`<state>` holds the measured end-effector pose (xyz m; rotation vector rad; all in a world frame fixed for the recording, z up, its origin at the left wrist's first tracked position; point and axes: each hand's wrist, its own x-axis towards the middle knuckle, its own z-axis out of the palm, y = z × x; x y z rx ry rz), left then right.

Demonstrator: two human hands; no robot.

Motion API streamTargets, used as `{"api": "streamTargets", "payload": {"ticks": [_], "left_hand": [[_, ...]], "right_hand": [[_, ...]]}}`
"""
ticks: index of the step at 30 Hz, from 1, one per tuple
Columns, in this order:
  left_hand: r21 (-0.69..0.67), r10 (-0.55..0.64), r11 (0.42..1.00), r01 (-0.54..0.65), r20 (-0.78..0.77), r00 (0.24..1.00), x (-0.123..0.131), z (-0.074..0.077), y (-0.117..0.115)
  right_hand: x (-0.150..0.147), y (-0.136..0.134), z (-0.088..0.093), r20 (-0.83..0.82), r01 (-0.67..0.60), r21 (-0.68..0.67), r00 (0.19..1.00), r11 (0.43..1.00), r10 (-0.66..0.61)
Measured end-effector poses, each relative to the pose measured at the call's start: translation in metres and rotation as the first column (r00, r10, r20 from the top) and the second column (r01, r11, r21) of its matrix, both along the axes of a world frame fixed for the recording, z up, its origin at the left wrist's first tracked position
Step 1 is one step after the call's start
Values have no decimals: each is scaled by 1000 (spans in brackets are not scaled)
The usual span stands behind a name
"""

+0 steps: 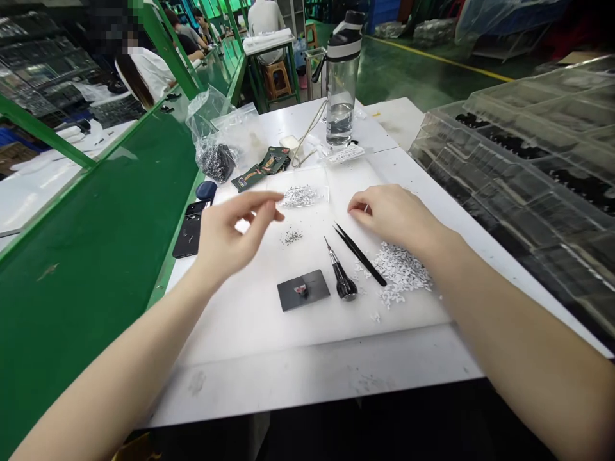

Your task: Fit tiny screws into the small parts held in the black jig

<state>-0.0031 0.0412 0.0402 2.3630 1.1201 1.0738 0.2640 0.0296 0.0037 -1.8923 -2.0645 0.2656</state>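
My left hand (233, 234) hovers over the left of the white mat (230, 326), its index finger stretched toward a clear tray (317, 197) of small white pieces; nothing shows in it. Thumb and fingertips of my right hand (391, 211) are drawn together above the mat's right; whether something tiny is between them is hidden. Between the hands lie black tweezers (360, 255) and a black-handled screwdriver (342, 275). Nearer me is a dark rectangular block (317, 288) with a small reddish piece (301, 290) on it. Tiny dark screw-like parts (292, 237) are scattered below the tray.
A heap of small white pieces (403, 269) lies under my right forearm. At the back stand a water bottle (341, 89) and plastic bags (223, 137). A black phone (188, 230) rests at left, beside a green partition (96, 262). Stacked clear compartment trays (523, 153) line the right side.
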Motion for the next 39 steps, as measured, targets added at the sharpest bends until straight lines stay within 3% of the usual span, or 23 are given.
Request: {"api": "streamTargets", "payload": {"ticks": [5, 9, 11, 16, 18, 21, 23, 28, 33, 39], "left_hand": [[-135, -244, 961, 241, -1, 970, -1, -17, -52], [-92, -433, 900, 425, -100, 896, -4, -33, -52], [-116, -471, 881, 459, -119, 874, -8, -38, -46], [-278, -333, 912, 301, -77, 940, -13, -39, -42], [-386, -262, 894, 229, -35, 965, -12, -37, -44], [-465, -212, 860, 210, 50, 976, -10, -36, -46], [-472, -206, 853, 222, 84, 975, -10, -37, -45], [-478, -214, 846, 237, 103, 971, -11, -38, -44], [-464, -248, 847, 259, 86, 965, -10, -38, -43], [-419, -292, 854, 308, 104, 951, -11, -39, -41]], "right_hand": [[-1, -3, 4, -67, 49, 29, 997, 998, -47], [-10, -9, 13, -232, 43, 23, 972, 999, -37], [-18, -15, 17, -329, 32, 28, 944, 999, -21], [-40, -29, 23, -590, -170, 116, 781, 979, 206], [-46, -35, 23, -641, -245, 146, 714, 959, 280], [-52, -41, 22, -708, -353, 188, 598, 917, 375], [-56, -44, 21, -681, -384, 208, 603, 899, 415], [-61, -47, 17, -558, -342, 236, 718, 910, 415], [-60, -45, 14, -541, -460, 261, 658, 849, 523], [-60, -41, 12, -570, -507, 165, 651, 846, 501]]}}
